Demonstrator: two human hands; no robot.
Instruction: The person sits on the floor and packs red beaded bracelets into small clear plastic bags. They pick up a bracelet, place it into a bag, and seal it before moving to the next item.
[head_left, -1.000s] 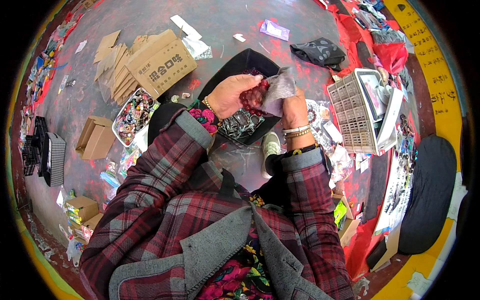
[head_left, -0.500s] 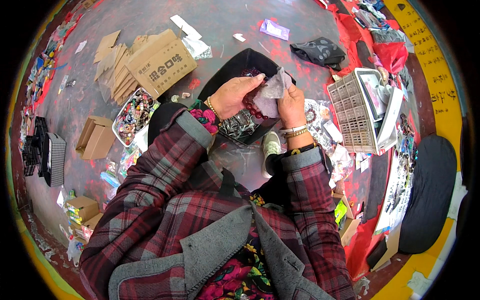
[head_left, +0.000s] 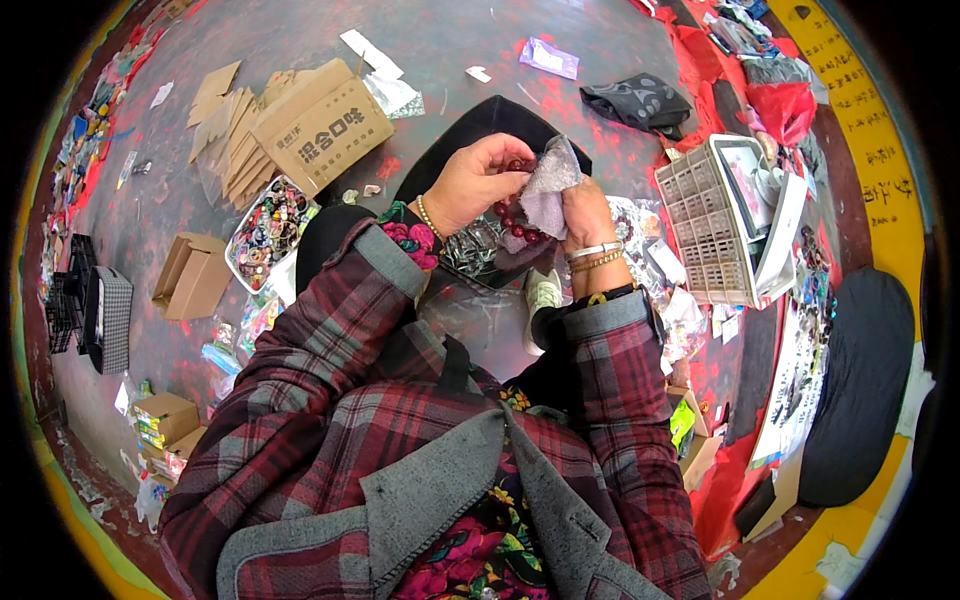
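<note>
Dark red round beads on a string (head_left: 508, 213) hang from my left hand (head_left: 468, 188), whose thumb and fingers are closed on them. A grey-lilac cloth (head_left: 547, 188) is bunched in my right hand (head_left: 590, 214) and presses against the beads from the right. Part of the bead string is hidden behind the cloth. Both hands are above a black, square-cornered container (head_left: 497, 118) between my knees. Under my left hand, a heap of shiny silvery pieces (head_left: 472, 250) lies in it; their kind is too small to make out.
On the left stand a cardboard box (head_left: 322, 128) beside folded cartons, a white tray of small colourful trinkets (head_left: 268, 232) and an open brown box (head_left: 190, 276). To the right are a grey plastic crate (head_left: 705, 222), a black bag (head_left: 638, 103) and a long black cushion (head_left: 862, 388).
My left fingers have lifted and curled around the beads. The cloth in my right hand has shifted lower and wraps closer to the string.
</note>
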